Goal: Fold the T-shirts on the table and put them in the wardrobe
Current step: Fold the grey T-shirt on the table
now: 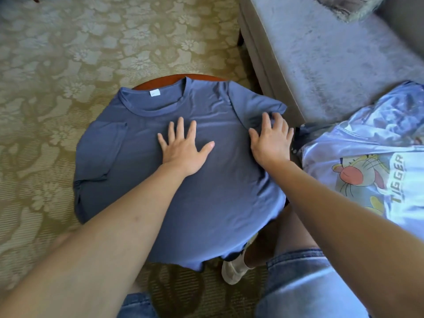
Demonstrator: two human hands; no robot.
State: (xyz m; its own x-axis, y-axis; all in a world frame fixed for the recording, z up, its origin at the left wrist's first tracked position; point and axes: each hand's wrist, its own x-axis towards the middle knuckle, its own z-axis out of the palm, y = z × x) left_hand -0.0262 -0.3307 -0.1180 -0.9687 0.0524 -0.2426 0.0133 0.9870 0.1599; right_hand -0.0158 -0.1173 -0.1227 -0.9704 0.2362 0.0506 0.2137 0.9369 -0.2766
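Hands (184,150) (270,138) press blue T-shirt (206,203) flat on table (160,80).

A T-shirt (206,191) lies spread over the table (160,80), collar at the far edge, hem hanging over the near edge. The left hand (183,152) rests flat on the shirt's middle, and the right hand (271,141) rests at the table's right edge, on the sleeve. A second T-shirt (367,143) lies right of the table, at the near end of the sofa (321,65), which stands behind and to the right.
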